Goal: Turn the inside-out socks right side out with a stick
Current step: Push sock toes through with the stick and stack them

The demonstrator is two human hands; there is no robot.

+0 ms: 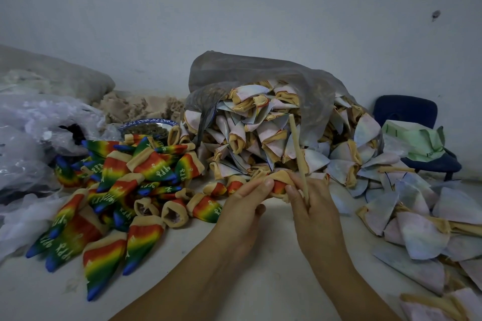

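Observation:
Both hands hold one small sock (279, 182) with a tan cuff and a red patch showing, just above the white table. My left hand (247, 206) pinches its left side. My right hand (310, 208) grips its right side together with a thin wooden stick (297, 154), which stands nearly upright between the fingers. Rainbow-coloured socks turned right side out (117, 206) lie heaped at the left. Pale inside-out socks (250, 138) spill from a grey plastic bag (260, 73) behind the hands, and more of them (417, 229) cover the table at the right.
Clear crumpled plastic bags (34, 138) lie at the far left. A blue-rimmed bowl (148, 126) sits behind the rainbow heap. A dark blue chair (409, 117) with a green bag (417, 141) stands at the right by the wall. Bare white tabletop (182, 263) lies under my forearms.

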